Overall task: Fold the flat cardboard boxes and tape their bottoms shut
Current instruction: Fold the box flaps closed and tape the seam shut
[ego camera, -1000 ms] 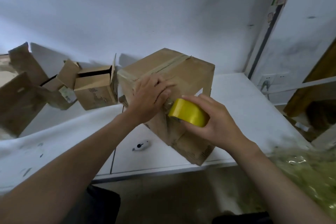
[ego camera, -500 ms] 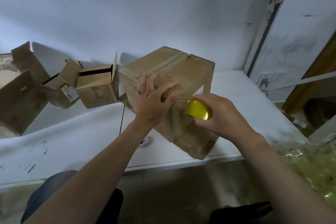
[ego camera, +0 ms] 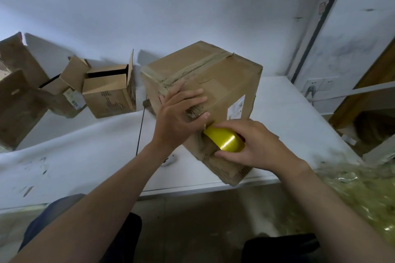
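Evidently mid-taping: on the white table (ego camera: pixel 288 113) the tilted box (ego camera: pixel 213 74) sits centre; left hand (ego camera: pixel 177 119) presses its seam, fingers spread flat; right hand (ego camera: pixel 258 145), at four o'clock, grips the tape roll (ego camera: pixel 224 140); next, probably, smooth and tear tape

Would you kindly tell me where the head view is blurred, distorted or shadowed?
All in the head view: the greenish heap at lower right is smeared with blur; the small open box throws a soft shadow on the wall; the yellow tape roll carries a bright sheen; the dark frame at right leans from wide-angle distortion.
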### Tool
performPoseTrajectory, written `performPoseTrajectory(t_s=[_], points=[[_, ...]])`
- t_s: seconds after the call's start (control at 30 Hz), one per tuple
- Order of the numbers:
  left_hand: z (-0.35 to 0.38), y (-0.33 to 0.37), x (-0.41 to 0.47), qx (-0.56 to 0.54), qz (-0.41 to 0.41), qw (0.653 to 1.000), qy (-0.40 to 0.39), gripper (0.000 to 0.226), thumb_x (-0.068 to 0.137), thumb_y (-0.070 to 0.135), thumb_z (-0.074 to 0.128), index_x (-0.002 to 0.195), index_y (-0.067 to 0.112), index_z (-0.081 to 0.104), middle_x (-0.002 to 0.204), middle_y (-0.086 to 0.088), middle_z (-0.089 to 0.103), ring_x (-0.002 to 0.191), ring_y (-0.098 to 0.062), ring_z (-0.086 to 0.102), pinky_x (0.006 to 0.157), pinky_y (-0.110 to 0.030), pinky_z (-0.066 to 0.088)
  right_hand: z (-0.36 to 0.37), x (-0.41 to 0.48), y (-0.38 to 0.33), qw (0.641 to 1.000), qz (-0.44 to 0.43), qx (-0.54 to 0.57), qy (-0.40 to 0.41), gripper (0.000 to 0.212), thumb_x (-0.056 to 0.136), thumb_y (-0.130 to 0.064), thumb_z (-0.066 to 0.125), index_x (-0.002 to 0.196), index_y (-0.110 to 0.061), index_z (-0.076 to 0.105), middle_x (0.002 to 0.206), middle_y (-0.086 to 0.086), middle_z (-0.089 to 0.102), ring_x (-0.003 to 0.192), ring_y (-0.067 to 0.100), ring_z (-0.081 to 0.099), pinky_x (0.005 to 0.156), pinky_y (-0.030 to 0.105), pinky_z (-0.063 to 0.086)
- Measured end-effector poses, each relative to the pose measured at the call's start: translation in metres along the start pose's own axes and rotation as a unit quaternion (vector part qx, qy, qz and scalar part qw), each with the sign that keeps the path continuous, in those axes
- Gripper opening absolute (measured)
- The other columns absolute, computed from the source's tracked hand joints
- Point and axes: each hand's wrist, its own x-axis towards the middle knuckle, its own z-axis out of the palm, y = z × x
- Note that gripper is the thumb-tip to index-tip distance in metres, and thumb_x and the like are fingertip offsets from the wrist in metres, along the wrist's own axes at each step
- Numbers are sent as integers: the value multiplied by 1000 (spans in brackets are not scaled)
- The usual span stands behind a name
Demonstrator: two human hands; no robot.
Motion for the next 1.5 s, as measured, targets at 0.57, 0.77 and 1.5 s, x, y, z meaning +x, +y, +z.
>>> performPoseTrajectory(t_s=[0.57, 0.77, 1.5], points=[[-47, -56, -8, -57, -52, 996, -54, 85, 75, 60, 74, 143, 13, 53, 157, -7, 40, 154, -28, 21, 123, -49, 26, 36, 39, -13, 1000, -13, -6, -11, 79, 67, -95, 51, 136, -57, 41, 123, -32, 56, 105, -6, 48, 79, 18, 43], [-48, -71, -69, 100, -206, 971, -68, 68, 87, 55, 65, 140, 16, 48, 132, -1, 46, 122, -20, 49, 99, -37, 49, 36, 31, -15, 999, -17, 38, -15, 80, 70, -86, 61, 139, -48, 47, 129, -24, 56, 117, 5, 53, 92, 37, 52], [-43, -50, -113, 279, -386, 794, -379, 50, 82, 53, 76, 118, 24, 57, 118, -3, 62, 111, -25, 55, 86, -38, 44, 30, 23, -32, 999, -4, -46, 19, 95, 65, -86, 60, 147, -42, 40, 115, -20, 37, 110, 8, 40, 92, 37, 46]])
